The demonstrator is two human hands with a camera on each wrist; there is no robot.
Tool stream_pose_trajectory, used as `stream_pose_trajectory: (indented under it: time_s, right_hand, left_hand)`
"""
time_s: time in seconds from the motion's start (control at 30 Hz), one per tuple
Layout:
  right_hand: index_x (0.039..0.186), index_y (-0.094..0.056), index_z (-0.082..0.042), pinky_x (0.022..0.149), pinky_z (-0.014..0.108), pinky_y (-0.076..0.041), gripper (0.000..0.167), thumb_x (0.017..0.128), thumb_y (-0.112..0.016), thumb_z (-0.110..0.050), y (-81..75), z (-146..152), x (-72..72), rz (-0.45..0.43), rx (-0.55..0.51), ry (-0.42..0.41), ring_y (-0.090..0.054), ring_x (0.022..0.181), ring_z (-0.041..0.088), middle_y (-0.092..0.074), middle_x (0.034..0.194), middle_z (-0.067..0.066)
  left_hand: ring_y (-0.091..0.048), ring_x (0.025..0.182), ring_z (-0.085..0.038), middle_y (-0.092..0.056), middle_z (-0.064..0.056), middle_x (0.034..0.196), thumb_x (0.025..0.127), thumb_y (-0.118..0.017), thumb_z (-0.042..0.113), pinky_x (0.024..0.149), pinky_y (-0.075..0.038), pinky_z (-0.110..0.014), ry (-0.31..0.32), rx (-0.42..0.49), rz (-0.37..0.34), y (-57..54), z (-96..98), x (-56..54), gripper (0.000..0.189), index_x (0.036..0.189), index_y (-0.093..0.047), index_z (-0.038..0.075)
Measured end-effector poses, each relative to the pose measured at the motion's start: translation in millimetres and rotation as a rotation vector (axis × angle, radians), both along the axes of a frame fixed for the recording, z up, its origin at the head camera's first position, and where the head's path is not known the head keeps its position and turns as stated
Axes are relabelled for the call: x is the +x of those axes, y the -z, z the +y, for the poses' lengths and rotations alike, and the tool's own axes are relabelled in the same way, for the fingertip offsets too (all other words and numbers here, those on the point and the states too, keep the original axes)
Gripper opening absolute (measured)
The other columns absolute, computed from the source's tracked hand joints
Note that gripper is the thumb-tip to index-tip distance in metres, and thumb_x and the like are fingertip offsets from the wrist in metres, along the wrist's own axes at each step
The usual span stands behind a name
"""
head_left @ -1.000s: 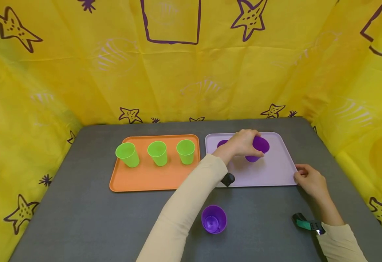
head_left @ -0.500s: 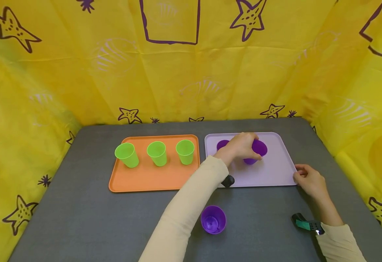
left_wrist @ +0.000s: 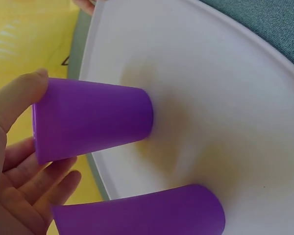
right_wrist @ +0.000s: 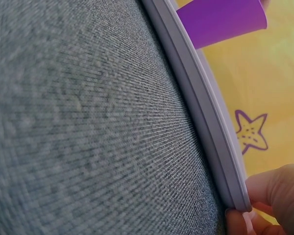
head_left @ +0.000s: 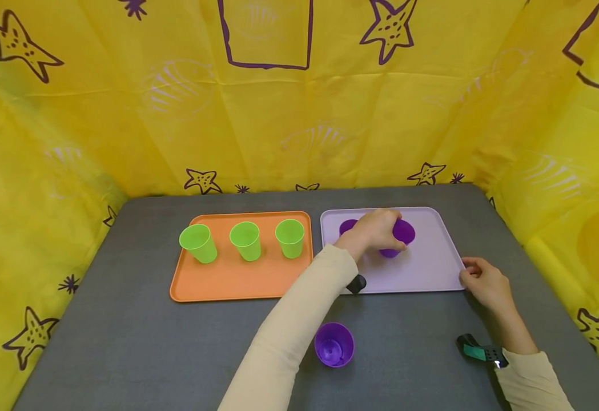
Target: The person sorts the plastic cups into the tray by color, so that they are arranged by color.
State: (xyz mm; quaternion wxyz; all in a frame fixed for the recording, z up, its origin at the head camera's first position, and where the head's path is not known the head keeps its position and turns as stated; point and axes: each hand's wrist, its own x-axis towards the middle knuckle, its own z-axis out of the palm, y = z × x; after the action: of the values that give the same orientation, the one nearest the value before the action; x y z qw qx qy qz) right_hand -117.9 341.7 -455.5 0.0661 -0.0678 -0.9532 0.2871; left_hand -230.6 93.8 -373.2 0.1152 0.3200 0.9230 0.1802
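Note:
My left hand (head_left: pixel 376 228) grips a purple cup (head_left: pixel 404 232) by its rim over the lilac tray (head_left: pixel 427 268). In the left wrist view the thumb and fingers lie on opposite sides of that cup (left_wrist: pixel 95 117), whose base is at or just above the tray; I cannot tell if it touches. Another purple cup (left_wrist: pixel 152 213) stands beside it on the tray, mostly behind my hand in the head view. My right hand (head_left: pixel 489 285) pinches the near right corner of the tray, thumb above the rim (right_wrist: pixel 210 117) and fingers beneath.
An orange tray (head_left: pixel 227 285) on the left holds three upright green cups (head_left: pixel 199 244). A third purple cup (head_left: pixel 334 345) stands on the grey table (head_left: pixel 140 354), near the left forearm. Yellow patterned cloth (head_left: pixel 258 131) surrounds the table at the back and sides.
My left hand and the purple cup have shifted slightly left and nearer, coming lower over the tray. The right hand stays at the tray corner.

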Motion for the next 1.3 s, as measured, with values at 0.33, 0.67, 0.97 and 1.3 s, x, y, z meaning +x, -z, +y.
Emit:
stream_pose_trajectory:
  time_s: [0.33,0.67,0.97,1.3]
  right_hand:
    - [0.108,-0.059,0.004,0.052,0.020,-0.038,0.031,0.084,-0.054,-0.015,-0.1,-1.2,-0.7,0.007,0.006,-0.001,-0.043,0.060,-0.003,-0.061,0.082,0.012]
    - [0.108,-0.059,0.004,0.052,0.021,-0.038,0.032,0.084,-0.054,-0.015,-3.8,-2.7,-0.1,0.006,0.006,-0.003,-0.043,0.060,-0.003,-0.062,0.082,0.013]
    - [0.110,-0.058,0.005,0.051,0.020,-0.039,0.033,0.085,-0.054,-0.016,-1.9,-0.7,0.5,-0.017,-0.006,0.002,-0.043,0.059,-0.004,-0.062,0.083,0.014]
    - [0.110,-0.058,0.004,0.052,0.020,-0.039,0.033,0.085,-0.054,-0.017,1.1,-0.2,0.1,-0.020,-0.005,0.004,-0.042,0.058,-0.005,-0.062,0.084,0.013]
  left_hand:
    - [-0.053,0.110,-0.013,-0.056,0.001,0.125,0.074,-0.072,0.046,0.091,-0.046,-0.023,-0.002,-0.060,-0.004,-3.3,-4.9,-0.7,0.073,0.134,-0.046,0.014]
    - [-0.043,0.125,-0.013,-0.045,0.003,0.138,0.075,-0.068,0.050,0.103,-0.038,-0.028,0.041,-0.033,0.015,-18.7,-10.2,-2.2,0.079,0.140,-0.038,0.017]
    - [-0.041,0.126,-0.011,-0.043,0.008,0.138,0.077,-0.066,0.051,0.101,-0.039,-0.031,0.103,0.014,0.037,-44.3,-20.2,3.6,0.072,0.138,-0.040,0.024]
    - [-0.037,0.129,-0.008,-0.043,0.009,0.138,0.077,-0.067,0.049,0.105,-0.034,-0.028,0.216,0.104,0.065,-60.0,-36.3,21.0,0.069,0.136,-0.043,0.024]
